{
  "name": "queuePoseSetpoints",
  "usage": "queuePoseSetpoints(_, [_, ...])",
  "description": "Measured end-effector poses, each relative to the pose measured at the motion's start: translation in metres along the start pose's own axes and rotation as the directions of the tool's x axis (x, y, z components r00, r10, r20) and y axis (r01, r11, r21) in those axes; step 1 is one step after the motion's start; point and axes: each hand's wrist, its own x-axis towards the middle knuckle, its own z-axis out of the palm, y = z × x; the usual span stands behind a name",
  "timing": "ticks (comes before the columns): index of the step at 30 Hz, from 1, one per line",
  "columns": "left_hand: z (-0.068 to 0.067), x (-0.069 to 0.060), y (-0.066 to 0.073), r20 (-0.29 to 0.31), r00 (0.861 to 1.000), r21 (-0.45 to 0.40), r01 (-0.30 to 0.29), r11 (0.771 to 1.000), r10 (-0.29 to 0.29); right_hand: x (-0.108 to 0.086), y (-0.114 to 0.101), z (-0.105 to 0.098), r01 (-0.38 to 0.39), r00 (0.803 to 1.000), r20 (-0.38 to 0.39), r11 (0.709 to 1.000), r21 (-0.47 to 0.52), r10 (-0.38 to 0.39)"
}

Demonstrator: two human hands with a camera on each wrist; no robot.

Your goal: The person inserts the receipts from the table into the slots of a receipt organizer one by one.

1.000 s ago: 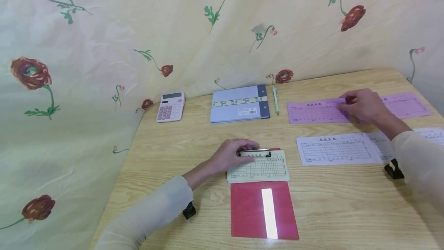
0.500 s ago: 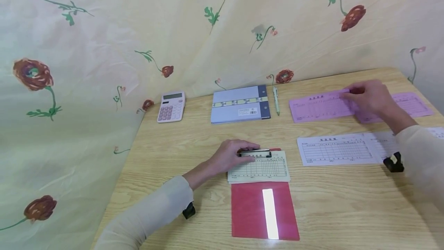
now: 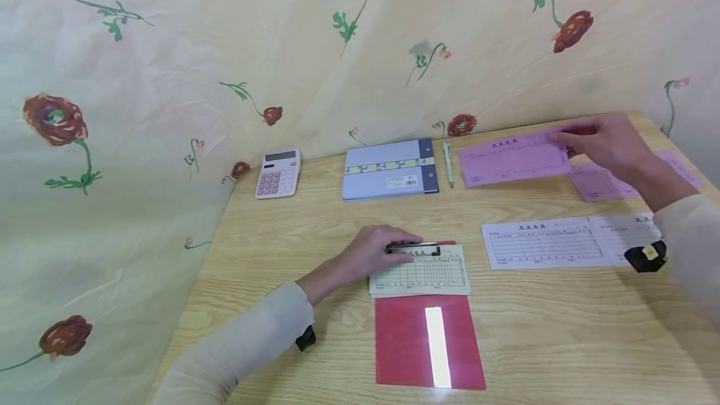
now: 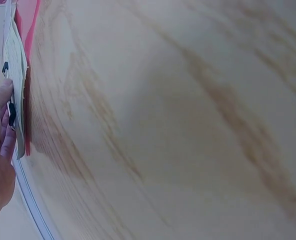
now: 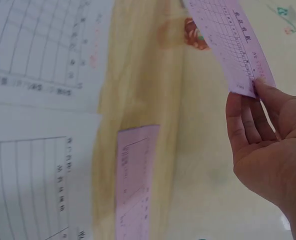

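My right hand (image 3: pixel 610 142) pinches a purple receipt slip (image 3: pixel 514 156) by its right end, thumb in front and fingers behind, clear of the tabletop. In the right wrist view that slip (image 5: pixel 225 37) hangs from the fingertips. Another purple slip (image 3: pixel 602 183) lies flat below the hand, partly hidden by the wrist. My left hand (image 3: pixel 374 255) grips the metal clip (image 3: pixel 416 247) at the top of a red clipboard (image 3: pixel 407 342). Pale green receipt slips (image 3: pixel 422 277) lie under the clip. The left wrist view shows the thumb and fingers around this clip (image 4: pixel 11 115).
White receipt slips (image 3: pixel 540 245) lie in a row on the right of the wooden table (image 3: pixel 292 230). Toward the back are a pink calculator (image 3: pixel 278 174), a blue binder (image 3: pixel 388 170) and a green pen (image 3: pixel 448 164). A floral cloth (image 3: pixel 315 49) hangs behind.
My right hand has lifted one purple slip off the table, raising it up and slightly back, away from the other. The left hand stays on the clipboard.
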Motion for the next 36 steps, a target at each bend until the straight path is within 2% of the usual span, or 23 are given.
queuePoseSetpoints(5, [0.0, 0.001, -0.002, -0.008, 1.0, 0.022, -0.027, 0.999, 0.027, -0.007, -0.024, 0.003, 0.016, 1.0, 0.021, 1.0, 0.023, -0.016])
queuePoseSetpoints(9, [0.0, 0.002, -0.003, -0.012, 0.999, 0.004, -0.03, 1.0, 0.03, -0.015, -0.042, 0.01, 0.048, 0.996, 0.068, 0.997, 0.064, -0.052])
queuePoseSetpoints(16, [0.0, 0.002, -0.003, 0.0, 1.0, -0.036, -0.023, 0.999, 0.023, -0.03, -0.064, 0.035, 0.117, 0.972, 0.181, 0.976, 0.186, -0.151])
queuePoseSetpoints(21, [-0.001, 0.004, -0.004, 0.003, 0.999, 0.004, -0.049, 0.999, 0.049, -0.041, -0.072, 0.057, 0.117, 0.936, 0.297, 0.962, 0.248, -0.191])
queuePoseSetpoints(25, [0.0, 0.005, -0.004, 0.005, 0.998, 0.048, -0.07, 0.996, 0.07, -0.05, -0.073, 0.075, 0.043, 0.903, 0.401, 0.961, 0.272, -0.154])
queuePoseSetpoints(31, [0.0, 0.005, -0.006, 0.02, 0.999, 0.014, -0.034, 0.999, 0.034, -0.062, -0.071, 0.1, -0.068, 0.844, 0.528, 0.956, 0.286, -0.098])
queuePoseSetpoints(33, [0.0, 0.005, -0.006, 0.024, 0.999, -0.001, -0.026, 1.0, 0.026, -0.066, -0.071, 0.109, -0.084, 0.829, 0.552, 0.956, 0.28, -0.089])
queuePoseSetpoints(36, [-0.001, 0.005, -0.005, 0.025, 0.999, -0.025, -0.021, 0.999, 0.022, -0.075, -0.072, 0.125, -0.112, 0.817, 0.573, 0.958, 0.265, -0.064])
